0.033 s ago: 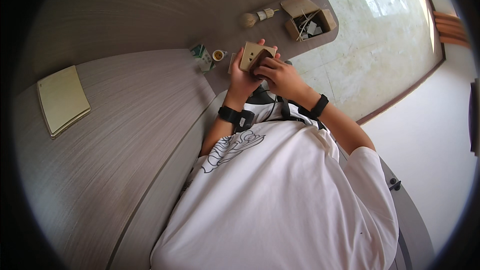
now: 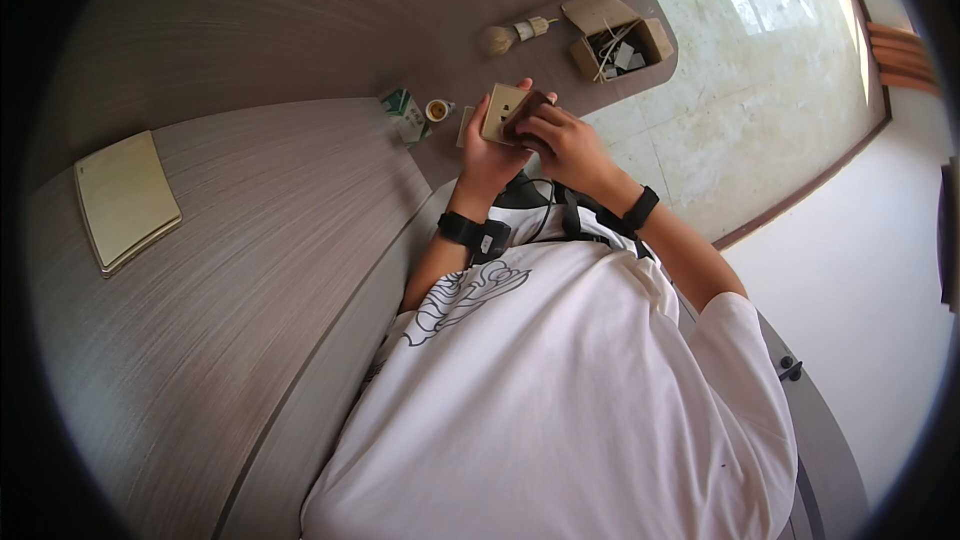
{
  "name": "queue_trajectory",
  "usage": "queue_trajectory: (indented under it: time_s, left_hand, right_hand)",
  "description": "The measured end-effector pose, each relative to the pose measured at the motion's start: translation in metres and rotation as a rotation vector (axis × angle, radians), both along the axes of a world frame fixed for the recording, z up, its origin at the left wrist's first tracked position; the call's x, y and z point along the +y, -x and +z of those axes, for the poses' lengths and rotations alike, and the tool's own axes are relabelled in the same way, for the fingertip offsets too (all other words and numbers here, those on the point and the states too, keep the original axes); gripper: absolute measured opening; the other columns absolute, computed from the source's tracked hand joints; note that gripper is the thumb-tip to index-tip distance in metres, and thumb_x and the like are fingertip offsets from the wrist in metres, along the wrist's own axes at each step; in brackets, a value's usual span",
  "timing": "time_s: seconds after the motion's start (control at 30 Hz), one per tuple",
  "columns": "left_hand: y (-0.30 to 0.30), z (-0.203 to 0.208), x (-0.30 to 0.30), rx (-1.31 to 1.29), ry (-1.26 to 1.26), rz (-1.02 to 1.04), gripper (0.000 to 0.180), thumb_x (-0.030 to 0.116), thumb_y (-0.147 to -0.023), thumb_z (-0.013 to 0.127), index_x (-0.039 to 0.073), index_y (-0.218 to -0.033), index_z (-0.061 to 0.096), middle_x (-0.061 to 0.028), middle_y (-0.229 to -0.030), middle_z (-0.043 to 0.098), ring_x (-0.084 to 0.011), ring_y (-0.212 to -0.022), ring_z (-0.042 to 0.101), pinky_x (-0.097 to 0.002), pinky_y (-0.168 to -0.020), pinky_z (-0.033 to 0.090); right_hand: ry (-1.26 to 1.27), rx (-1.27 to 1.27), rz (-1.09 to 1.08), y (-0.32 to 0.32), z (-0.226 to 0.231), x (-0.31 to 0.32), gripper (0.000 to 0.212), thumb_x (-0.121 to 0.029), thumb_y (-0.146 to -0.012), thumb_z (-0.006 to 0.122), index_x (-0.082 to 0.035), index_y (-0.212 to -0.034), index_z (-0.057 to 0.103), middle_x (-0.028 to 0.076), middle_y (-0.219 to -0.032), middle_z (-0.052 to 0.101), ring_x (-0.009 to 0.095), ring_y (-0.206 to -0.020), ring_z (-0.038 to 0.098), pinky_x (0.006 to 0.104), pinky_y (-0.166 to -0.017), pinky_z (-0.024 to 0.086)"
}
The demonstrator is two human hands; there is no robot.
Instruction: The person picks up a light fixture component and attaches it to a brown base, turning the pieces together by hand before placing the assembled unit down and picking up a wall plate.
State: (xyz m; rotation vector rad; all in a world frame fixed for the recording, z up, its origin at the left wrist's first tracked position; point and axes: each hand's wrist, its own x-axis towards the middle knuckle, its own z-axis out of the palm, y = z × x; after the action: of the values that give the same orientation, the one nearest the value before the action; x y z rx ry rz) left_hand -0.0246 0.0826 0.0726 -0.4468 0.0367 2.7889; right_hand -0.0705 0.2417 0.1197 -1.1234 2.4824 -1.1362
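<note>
Above the grey wood-grain desk [image 2: 250,270], the left hand [image 2: 490,155] grips a beige wall-socket plate [image 2: 500,112] upright while the right hand [image 2: 560,140] closes over its right edge.

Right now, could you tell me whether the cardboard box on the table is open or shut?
Open: the cardboard box has its flap folded back, and loose white pieces show inside.

An open cardboard box [image 2: 620,45], a brush [image 2: 512,35], a notebook [image 2: 125,200].
</note>
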Motion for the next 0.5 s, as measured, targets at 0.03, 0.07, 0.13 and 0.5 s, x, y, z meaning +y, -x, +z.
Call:
queue_trajectory:
  time_s: [0.03,0.07,0.13,0.5]
  left_hand:
    - [-0.002,-0.015,0.0,0.049,-0.102,0.008,0.057,0.049,-0.108,0.034,0.012,-0.149,0.048,-0.0216,-0.149,0.051,-0.0361,-0.138,0.05,-0.0504,-0.115,0.041]
    - [-0.004,-0.037,0.0,0.098,-0.203,0.018,0.057,0.05,-0.108,0.035,0.012,-0.149,0.048,-0.0195,-0.15,0.051,-0.0349,-0.138,0.05,-0.0499,-0.115,0.041]
    - [-0.005,-0.044,0.0,0.122,-0.182,-0.019,0.053,0.048,-0.107,0.039,0.013,-0.145,0.051,-0.009,-0.145,0.056,-0.0291,-0.137,0.051,-0.0482,-0.118,0.038]
    - [-0.007,-0.013,0.008,-0.036,0.064,-0.028,0.047,0.038,-0.108,0.04,0.017,-0.15,0.047,-0.0029,-0.147,0.053,-0.0214,-0.138,0.05,-0.0427,-0.115,0.04]
  right_hand:
    - [0.008,-0.037,-0.104,0.006,-0.008,-0.001,0.034,-0.004,-0.079,0.069,-0.014,-0.111,0.069,0.008,-0.109,0.064,0.033,-0.102,0.066,0.0419,-0.082,0.057]
    - [0.015,-0.075,-0.206,0.013,-0.009,-0.004,0.034,-0.004,-0.079,0.069,-0.013,-0.112,0.068,0.008,-0.11,0.064,0.033,-0.102,0.066,0.0421,-0.082,0.057]
    - [-0.049,-0.064,-0.282,0.017,-0.001,-0.01,0.035,-0.003,-0.079,0.069,-0.014,-0.113,0.068,0.007,-0.112,0.064,0.033,-0.106,0.064,0.0423,-0.083,0.057]
    - [0.139,0.058,-0.262,0.01,-0.019,-0.014,0.049,0.005,-0.072,0.065,-0.007,-0.119,0.069,0.013,-0.121,0.066,0.036,-0.117,0.061,0.0445,-0.101,0.051]
